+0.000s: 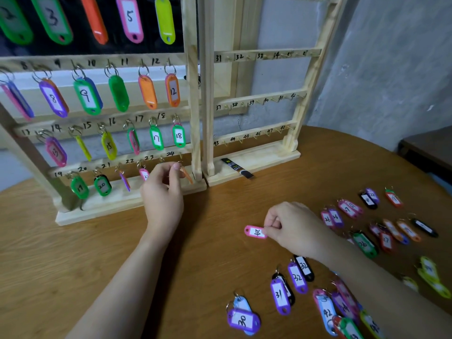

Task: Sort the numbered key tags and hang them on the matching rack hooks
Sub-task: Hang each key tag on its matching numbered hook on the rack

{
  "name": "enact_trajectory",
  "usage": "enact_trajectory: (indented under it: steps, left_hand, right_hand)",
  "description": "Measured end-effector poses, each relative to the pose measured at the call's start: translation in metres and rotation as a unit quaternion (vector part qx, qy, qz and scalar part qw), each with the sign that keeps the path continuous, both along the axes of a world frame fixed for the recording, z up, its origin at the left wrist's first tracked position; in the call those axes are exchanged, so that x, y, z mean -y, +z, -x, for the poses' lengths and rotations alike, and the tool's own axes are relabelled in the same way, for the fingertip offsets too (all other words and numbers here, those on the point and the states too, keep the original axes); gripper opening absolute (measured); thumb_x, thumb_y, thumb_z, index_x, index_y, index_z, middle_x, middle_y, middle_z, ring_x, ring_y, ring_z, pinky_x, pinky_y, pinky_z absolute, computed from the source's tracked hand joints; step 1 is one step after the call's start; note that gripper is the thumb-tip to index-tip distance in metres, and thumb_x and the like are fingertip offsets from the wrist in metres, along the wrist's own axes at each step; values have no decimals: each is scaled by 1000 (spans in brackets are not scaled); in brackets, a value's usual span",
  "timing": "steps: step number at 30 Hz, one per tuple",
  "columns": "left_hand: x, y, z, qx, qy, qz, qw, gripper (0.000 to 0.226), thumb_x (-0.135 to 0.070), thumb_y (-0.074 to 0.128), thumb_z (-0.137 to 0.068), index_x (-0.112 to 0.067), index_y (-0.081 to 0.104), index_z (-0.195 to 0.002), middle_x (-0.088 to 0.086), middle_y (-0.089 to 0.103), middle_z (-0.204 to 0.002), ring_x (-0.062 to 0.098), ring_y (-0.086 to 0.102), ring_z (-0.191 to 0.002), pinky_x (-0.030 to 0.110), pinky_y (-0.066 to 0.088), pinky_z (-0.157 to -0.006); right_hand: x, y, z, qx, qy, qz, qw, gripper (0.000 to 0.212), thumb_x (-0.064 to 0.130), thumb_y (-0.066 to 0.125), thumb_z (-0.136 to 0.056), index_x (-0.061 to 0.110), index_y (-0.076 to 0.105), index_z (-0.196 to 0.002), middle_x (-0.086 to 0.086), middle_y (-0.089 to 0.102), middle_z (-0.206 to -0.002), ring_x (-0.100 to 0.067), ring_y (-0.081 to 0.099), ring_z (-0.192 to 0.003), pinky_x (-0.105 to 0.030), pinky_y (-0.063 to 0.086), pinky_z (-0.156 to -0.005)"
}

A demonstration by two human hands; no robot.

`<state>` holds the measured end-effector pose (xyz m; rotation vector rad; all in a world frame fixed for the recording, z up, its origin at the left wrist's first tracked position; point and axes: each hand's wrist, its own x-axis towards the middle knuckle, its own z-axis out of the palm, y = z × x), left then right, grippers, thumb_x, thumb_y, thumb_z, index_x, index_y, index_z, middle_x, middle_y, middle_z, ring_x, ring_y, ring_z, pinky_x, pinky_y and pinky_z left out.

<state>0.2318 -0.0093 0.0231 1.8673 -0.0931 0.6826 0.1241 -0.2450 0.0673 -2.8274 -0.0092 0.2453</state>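
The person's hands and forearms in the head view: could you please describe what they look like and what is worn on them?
Both forearms are bare up to the frame edge, with no sleeve in view. The left hand and the right hand wear no gloves, and no rings, watch or wristbands show. The one clearly visible nail, on the left thumb, is short and unpainted.

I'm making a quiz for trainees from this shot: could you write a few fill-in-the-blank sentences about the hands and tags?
1. The right hand pinches the ring of a pink tag marked ____.
2. The left hand holds an orange tag at the ____ row of the left rack.
3. The purple tag nearest the camera reads ____.
4. The hooks of the right rack hold ____ tags.

Missing words: 24; bottom; 30; no
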Motion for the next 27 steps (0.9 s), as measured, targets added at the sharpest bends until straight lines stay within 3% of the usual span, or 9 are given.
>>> enact_trajectory:
  steps: [2, 4, 6, 8, 12, 14, 20, 23, 27]
  left_hand:
    - [-1, 3, -1, 4, 2, 13, 1000, 26, -22, 54, -104, -13, 70, -85, -8, 68, -77, 3, 56, -65, 18, 41, -62]
    - [-4, 4, -3, 2, -1, 31, 1000, 28, -26, 53, -104, -17, 68, -82, -6, 67, -74, 12, 56, -61, 33, 46, -62]
    - [-5, 6, -5, -3, -10, 46, 999, 30, -29, 53, -103, -19, 67, -79, -3, 69, -74, 22, 57, -61, 41, 49, -64]
    - [-6, 11, -7, -7, -19, 53, 998, 32, -29, 54, -102, -19, 67, -76, -3, 70, -73, 17, 58, -59, 42, 51, -66]
    - [-2, 16, -6, -30, -42, 41, 998, 34, -24, 54, -103, -17, 69, -73, -3, 71, -69, 12, 54, -53, 39, 50, -65]
    - [-2, 15, -8, -41, -44, 37, 998, 34, -25, 54, -102, -20, 68, -72, -4, 71, -69, 12, 54, -53, 38, 50, -65]
    - [0, 16, -7, -53, -4, 8, 999, 29, -24, 56, -101, -16, 71, -77, -11, 69, -64, -2, 59, -57, 24, 43, -64]
    - [-2, 9, -8, -57, -2, 10, 998, 32, -27, 54, -101, -19, 70, -74, -9, 69, -64, 4, 63, -62, 31, 51, -72]
    - [-3, 9, -7, -33, 5, 12, 999, 35, -27, 54, -101, -20, 65, -68, -5, 68, -64, 12, 63, -61, 39, 51, -70]
  right_hand:
    - [-11, 0, -2, 32, 2, -20, 999, 6, 30, 68, -96, 29, 71, -90, 12, 67, -75, -2, 64, -69, -15, 47, -70]
    - [-21, 1, -10, 57, -2, -68, 996, 5, 30, 68, -96, 29, 72, -94, 16, 64, -74, -1, 63, -65, -18, 50, -58]
    - [-31, 3, -23, 85, -3, -113, 990, 8, 28, 67, -96, 28, 74, -99, 19, 65, -81, 2, 63, -72, -20, 55, -65]
    - [-40, 6, -37, 122, -1, -155, 980, 9, 28, 66, -96, 28, 75, -98, 18, 69, -88, 1, 64, -81, -26, 59, -74]
    - [-57, 15, -59, 181, -1, -220, 958, 15, 27, 64, -98, 29, 76, -90, 16, 71, -88, -1, 65, -84, -31, 60, -78]
    - [-64, 19, -68, 202, 4, -248, 947, 20, 24, 63, -97, 31, 74, -81, 15, 70, -79, -3, 65, -82, -35, 59, -78]
    - [-87, 32, -93, 246, 21, -311, 918, 16, 15, 68, -92, 24, 75, -80, 13, 71, -69, -2, 64, -68, -30, 55, -73]
    - [-95, 33, -104, 237, 38, -334, 912, 18, 14, 65, -93, 19, 73, -78, 7, 72, -64, -8, 67, -62, -36, 58, -71]
    - [-98, 28, -116, 256, 30, -314, 914, 17, 17, 69, -91, 23, 74, -76, 12, 67, -61, -1, 60, -59, -31, 53, -67]
